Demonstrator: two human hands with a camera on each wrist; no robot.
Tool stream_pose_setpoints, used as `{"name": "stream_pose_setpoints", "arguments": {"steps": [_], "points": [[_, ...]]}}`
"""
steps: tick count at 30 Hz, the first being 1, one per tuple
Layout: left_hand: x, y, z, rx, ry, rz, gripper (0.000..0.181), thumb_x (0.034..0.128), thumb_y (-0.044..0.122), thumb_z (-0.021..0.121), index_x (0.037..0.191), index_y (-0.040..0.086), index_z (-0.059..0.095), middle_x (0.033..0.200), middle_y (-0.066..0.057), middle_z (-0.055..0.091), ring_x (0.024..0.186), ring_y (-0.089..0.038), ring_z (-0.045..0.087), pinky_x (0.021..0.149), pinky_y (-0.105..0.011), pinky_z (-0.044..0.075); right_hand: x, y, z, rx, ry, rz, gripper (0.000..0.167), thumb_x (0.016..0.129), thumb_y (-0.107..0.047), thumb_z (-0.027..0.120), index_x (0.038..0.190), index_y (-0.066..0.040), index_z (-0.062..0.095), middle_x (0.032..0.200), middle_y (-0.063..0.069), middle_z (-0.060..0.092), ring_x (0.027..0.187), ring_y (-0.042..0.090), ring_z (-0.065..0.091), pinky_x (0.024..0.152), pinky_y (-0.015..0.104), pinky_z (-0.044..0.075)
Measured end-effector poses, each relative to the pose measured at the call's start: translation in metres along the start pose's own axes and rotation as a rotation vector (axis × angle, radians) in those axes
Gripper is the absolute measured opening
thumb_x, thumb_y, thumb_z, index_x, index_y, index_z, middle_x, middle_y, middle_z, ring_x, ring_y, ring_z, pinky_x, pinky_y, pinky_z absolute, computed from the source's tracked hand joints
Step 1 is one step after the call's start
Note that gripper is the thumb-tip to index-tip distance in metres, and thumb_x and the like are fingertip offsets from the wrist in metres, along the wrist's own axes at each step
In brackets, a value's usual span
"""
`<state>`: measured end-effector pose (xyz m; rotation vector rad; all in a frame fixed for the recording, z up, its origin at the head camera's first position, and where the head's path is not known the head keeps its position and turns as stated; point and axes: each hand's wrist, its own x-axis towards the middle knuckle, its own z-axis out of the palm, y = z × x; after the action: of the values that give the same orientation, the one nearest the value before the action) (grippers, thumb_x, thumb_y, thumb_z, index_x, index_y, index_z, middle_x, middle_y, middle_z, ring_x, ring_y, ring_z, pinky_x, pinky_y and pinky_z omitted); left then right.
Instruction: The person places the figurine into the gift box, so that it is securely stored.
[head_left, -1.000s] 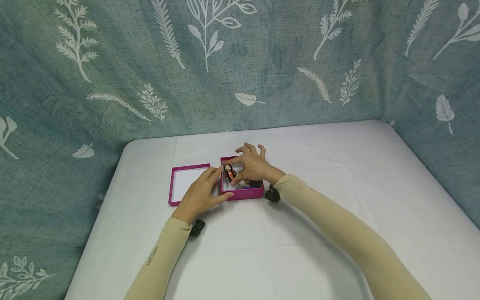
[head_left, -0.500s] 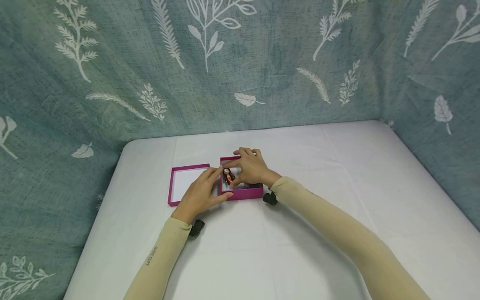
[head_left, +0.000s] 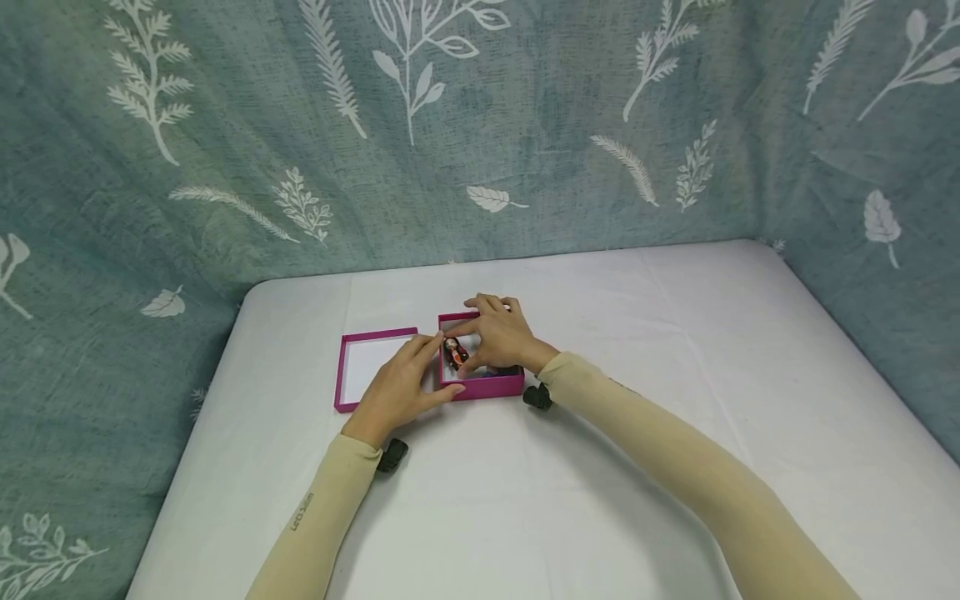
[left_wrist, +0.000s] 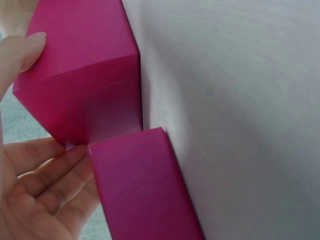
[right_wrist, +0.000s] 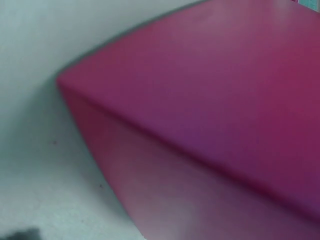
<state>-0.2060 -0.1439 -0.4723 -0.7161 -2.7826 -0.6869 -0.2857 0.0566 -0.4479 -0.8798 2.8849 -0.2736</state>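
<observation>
A small doll [head_left: 454, 353] with dark hair and red-and-black clothing lies in the left part of an open magenta box [head_left: 487, 388]. My right hand [head_left: 506, 337] reaches over the box and holds the doll by its ends, index finger near the head and thumb near the feet. Beneath that hand, a dark blue item [head_left: 501, 372] shows partly. My left hand [head_left: 397, 383] grips the box's front left corner; in the left wrist view its thumb [left_wrist: 34, 50] lies on one face and the fingers reach another side. The right wrist view shows only the box [right_wrist: 200, 100], no fingers.
A shallow magenta lid [head_left: 367, 360] with a white inside lies just left of the box, partly behind my left hand. The table has a white cloth [head_left: 637, 317]. A green leaf-patterned curtain [head_left: 562, 167] hangs behind it.
My right hand has lowered into the box and shifted slightly left, and the doll has moved a little down and left with it. My left hand keeps its place on the box.
</observation>
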Motion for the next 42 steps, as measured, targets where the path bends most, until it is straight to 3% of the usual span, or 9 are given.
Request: {"name": "stream_pose_setpoints", "arguments": {"steps": [21,24,42], "points": [[-0.0031,-0.0022,-0.0029,-0.013,0.003,-0.009,0.085,0.0822,0.052,0.074,0.147,0.006,0.045,0.130,-0.010,0.054,0.120,-0.029,0.056,0.100,-0.046,0.051,0.0034,-0.0061,0.0013,-0.012,-0.004,0.018,0.072,0.064,-0.065,0.080,0.130,-0.044,0.061,0.156,0.005,0.034,0.145,0.029,0.026,0.113,0.055,0.019],[-0.0024,-0.0022,-0.0023,-0.014,0.010,-0.002,0.085,0.0821,0.052,0.074,0.147,0.006,0.045,0.130,-0.010,0.054,0.125,-0.031,0.054,0.102,-0.047,0.049,0.0027,-0.0059,0.0011,-0.031,-0.009,0.027,0.072,0.064,-0.066,0.080,0.130,-0.044,0.060,0.157,0.005,0.033,0.146,0.028,0.024,0.114,0.055,0.019],[0.0004,0.0000,0.0009,-0.018,0.005,0.002,0.085,0.0820,0.052,0.074,0.146,0.004,0.045,0.130,-0.009,0.054,0.113,-0.024,0.058,0.098,-0.043,0.052,-0.0017,-0.0030,-0.0024,-0.069,-0.047,0.049,0.070,0.066,-0.064,0.079,0.129,-0.038,0.064,0.158,0.005,0.032,0.149,0.027,0.018,0.119,0.056,0.013]]}}
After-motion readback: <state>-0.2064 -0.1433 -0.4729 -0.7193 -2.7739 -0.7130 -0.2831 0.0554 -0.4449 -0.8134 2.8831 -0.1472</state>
